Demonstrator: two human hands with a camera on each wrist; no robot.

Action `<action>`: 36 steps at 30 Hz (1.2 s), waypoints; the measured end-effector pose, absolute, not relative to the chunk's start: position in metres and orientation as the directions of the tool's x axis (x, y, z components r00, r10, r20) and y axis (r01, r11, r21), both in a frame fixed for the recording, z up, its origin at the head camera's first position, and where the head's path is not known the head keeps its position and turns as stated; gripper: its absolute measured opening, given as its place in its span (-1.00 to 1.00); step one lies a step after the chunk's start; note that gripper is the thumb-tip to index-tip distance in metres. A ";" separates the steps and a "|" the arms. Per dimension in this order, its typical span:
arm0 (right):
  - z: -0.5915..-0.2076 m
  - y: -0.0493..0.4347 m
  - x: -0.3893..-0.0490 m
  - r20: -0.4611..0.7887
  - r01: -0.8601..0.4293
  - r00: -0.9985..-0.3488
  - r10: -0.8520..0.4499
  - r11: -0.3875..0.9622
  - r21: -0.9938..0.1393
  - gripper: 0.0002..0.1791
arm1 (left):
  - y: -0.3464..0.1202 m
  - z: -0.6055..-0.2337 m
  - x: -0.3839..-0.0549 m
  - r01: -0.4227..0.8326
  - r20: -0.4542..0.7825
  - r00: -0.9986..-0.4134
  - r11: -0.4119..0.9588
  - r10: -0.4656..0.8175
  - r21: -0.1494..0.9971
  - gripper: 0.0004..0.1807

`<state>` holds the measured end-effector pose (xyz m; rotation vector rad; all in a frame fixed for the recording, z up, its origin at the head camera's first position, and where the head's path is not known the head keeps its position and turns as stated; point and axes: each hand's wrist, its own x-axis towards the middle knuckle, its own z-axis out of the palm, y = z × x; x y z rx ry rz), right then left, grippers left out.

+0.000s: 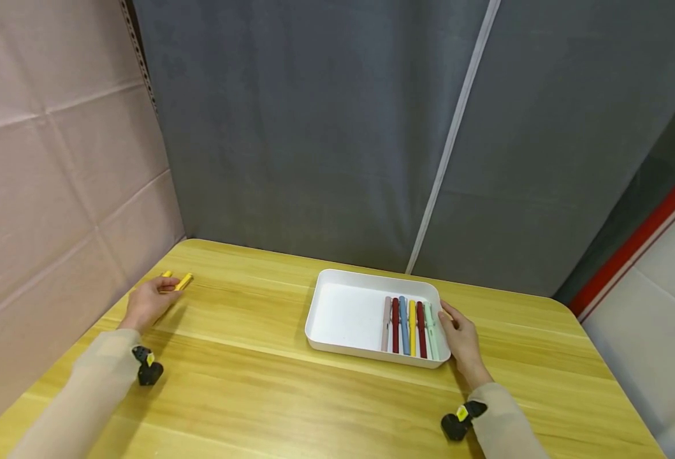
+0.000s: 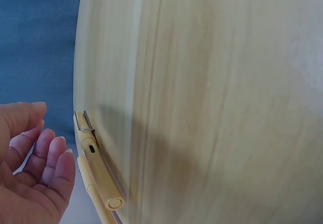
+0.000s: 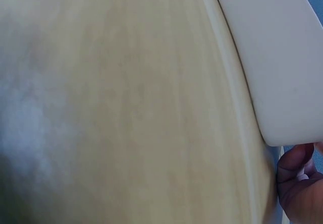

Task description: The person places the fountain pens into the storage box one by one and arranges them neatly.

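Note:
My left hand [image 1: 148, 305] is at the table's far left, beside two yellow pens. In the left wrist view its fingers are loosely bent, thumb and fingertips apart with nothing between them. One yellow pen [image 2: 103, 176], with a wire clip, lies just past the fingertips; the other yellow pen [image 2: 87, 174] is alongside, partly covered by it. My right hand [image 1: 462, 338] holds the right end of a white tray [image 1: 340, 347], fingers bent against its end wall. Several pens stand side by side in the tray's right part: pink, dark red, blue, yellow pen [image 1: 412, 328], dark red and mint green.
The wooden table [image 1: 245, 382] ends at a grey curtain [image 1: 314, 127] behind the tray. A pale pink wall covering [image 1: 56, 191] borders the left edge, near my left hand. At the right is a white panel [image 1: 658, 306] with a red strip.

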<state>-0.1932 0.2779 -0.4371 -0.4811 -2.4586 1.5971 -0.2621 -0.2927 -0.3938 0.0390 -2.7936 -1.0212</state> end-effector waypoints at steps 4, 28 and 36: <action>-0.437 0.279 -0.192 -0.049 0.191 -0.932 0.359 0.372 -0.908 -0.51 | -0.293 -0.394 -0.262 0.023 0.143 -0.986 0.766 -0.090 0.642 -0.59; -0.443 0.279 -0.194 -0.069 0.214 -0.929 0.362 0.377 -0.901 -0.50 | -0.300 -0.406 -0.264 -0.030 0.145 -0.977 0.773 -0.157 0.634 -0.58; -0.441 0.279 -0.192 -0.076 0.216 -0.930 0.359 0.368 -0.904 -0.49 | -0.305 -0.413 -0.267 -0.003 0.175 -0.975 0.791 -0.139 0.612 -0.58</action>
